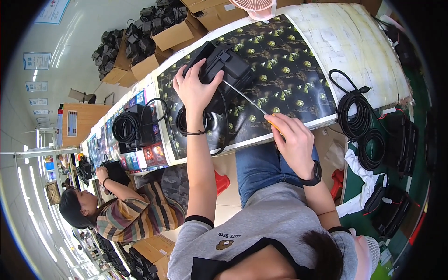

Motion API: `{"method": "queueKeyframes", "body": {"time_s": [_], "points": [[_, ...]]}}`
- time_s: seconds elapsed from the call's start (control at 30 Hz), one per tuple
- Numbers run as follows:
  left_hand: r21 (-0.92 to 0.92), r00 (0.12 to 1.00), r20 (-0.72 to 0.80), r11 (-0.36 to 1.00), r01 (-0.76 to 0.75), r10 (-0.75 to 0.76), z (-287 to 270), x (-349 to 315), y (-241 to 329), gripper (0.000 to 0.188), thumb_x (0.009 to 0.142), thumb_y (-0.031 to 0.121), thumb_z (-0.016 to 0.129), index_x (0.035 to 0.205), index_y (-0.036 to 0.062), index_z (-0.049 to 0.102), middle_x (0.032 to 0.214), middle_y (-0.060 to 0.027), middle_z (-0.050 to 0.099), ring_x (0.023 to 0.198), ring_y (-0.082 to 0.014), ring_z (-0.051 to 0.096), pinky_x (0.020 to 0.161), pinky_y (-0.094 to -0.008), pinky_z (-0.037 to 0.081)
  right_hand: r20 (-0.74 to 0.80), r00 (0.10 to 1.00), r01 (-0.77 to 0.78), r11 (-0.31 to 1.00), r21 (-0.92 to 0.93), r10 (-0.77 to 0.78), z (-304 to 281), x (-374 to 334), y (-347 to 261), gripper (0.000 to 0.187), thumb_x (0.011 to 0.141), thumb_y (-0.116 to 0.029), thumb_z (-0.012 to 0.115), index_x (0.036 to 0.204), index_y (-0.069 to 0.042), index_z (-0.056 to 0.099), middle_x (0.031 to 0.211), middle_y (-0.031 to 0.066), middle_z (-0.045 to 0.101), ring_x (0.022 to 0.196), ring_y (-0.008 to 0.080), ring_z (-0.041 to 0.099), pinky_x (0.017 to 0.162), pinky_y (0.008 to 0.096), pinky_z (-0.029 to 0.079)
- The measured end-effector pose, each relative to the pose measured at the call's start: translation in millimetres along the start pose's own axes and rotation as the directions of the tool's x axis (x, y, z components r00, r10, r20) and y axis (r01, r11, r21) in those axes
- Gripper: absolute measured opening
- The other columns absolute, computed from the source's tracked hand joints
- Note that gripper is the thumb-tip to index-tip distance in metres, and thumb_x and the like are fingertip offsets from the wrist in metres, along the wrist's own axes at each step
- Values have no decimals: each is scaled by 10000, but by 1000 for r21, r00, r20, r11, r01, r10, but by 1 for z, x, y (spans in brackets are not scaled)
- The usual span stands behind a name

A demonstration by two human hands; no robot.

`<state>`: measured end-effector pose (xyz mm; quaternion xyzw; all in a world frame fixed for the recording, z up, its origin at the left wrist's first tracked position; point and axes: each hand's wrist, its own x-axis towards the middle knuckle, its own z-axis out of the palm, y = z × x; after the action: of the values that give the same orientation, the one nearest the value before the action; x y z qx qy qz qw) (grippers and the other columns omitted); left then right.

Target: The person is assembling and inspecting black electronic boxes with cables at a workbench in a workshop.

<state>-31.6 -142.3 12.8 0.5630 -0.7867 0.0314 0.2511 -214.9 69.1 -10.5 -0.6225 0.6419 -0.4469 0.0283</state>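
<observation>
A black plastic box with a latch and an upright lid or flap point(231, 65) lies on the dark patterned mat point(298, 70). My left hand point(196, 88) rests on the box with fingers spread, holding it against the mat. In my right hand point(294, 142) is a screwdriver point(247, 99) with a yellow handle and a long metal shaft. Its tip reaches the near left side of the box, by my left thumb and forefinger; the exact contact point is too small to tell. A black cable point(226, 126) loops down from the box beneath my left wrist.
A coiled black cable point(127, 127) with a box sits at the left, near a co-worker in a striped shirt point(140, 210). To the right lies a ribbed cable coil point(353, 114). Cartons of black parts point(144, 58) stand beyond the table, beside a pink fan point(254, 7).
</observation>
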Motion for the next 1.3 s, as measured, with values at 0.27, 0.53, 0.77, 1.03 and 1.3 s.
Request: {"method": "queueKeyframes", "body": {"time_s": [0.27,0.53,0.77,1.03,1.3], "points": [[-67,997,-67,997,-36,32,2,0,-3,408,851,482,625,1120,188,713,1096,-78,689,1223,-310,501,1127,-462,218,-29,999,34,999,-18,-34,3,3,-3,300,766,-46,728,1049,-145,722,986,38,694,777,201,645,669,320,530],[-127,930,-358,991,35,-79,17,-10,-16,313,909,171,588,1217,111,605,1180,-124,581,1204,-311,439,1066,-448,292,-13,999,48,999,-5,-49,15,6,-7,307,777,-39,719,1068,-137,717,988,54,692,778,208,647,667,324,537],[-219,969,-244,975,-20,-34,17,-7,-24,354,881,129,606,1236,125,603,1175,-114,585,1144,-333,453,1024,-426,347,22,999,30,996,80,-32,24,2,-9,358,827,-30,685,1172,-123,670,1016,100,689,788,256,673,703,362,563],[-265,966,-251,964,-14,-55,13,-11,-24,315,869,113,618,1181,143,639,1151,-96,593,1117,-316,472,994,-419,371,838,516,-802,-243,545,177,16,12,21,407,1015,-149,518,1418,-110,475,1007,89,635,591,4,391,428,106,302],[-250,948,-303,968,23,-100,11,-14,-18,263,865,105,618,1122,149,648,1135,-83,603,1120,-308,479,975,-421,381,810,552,-801,-145,581,197,1,7,0,392,999,-128,527,1386,-75,504,990,77,641,627,43,508,472,168,415]]}}
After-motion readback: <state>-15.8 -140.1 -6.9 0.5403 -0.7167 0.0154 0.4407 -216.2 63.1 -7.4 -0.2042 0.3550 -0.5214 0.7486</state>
